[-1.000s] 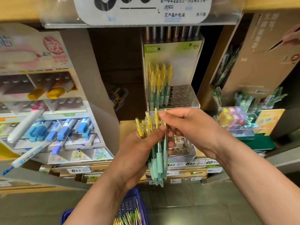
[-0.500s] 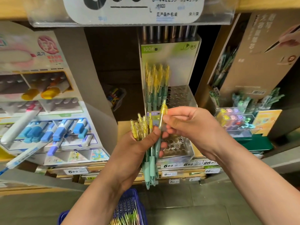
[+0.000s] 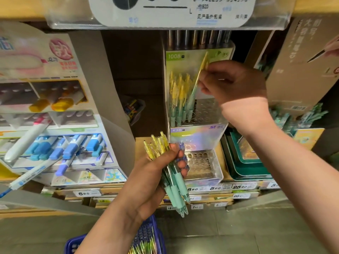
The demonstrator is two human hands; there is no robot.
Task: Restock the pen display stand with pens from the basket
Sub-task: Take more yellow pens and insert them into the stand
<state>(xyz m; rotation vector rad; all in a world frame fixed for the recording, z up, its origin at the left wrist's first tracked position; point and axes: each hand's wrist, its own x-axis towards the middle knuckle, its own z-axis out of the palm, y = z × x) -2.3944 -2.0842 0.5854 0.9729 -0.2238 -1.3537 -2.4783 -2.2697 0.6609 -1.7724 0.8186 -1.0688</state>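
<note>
Low at centre, the left hand (image 3: 152,173) grips a bundle of yellow-topped, mint-grip clear pens (image 3: 174,182) above the blue plastic basket (image 3: 145,232). Up and rightward, the right hand (image 3: 233,83) pinches a single pen (image 3: 201,70), tilted, tip down-left, seemingly just over empty holes of the clear perforated display stand (image 3: 207,110), beside the standing pens (image 3: 178,99).

We see warm store light from above, glare on the clear label strip (image 3: 73,22), right hand (image 3: 234,83) shadowed, its forearm (image 3: 275,147) bright, raised pen (image 3: 200,70) blurred, edges bowed.
</note>
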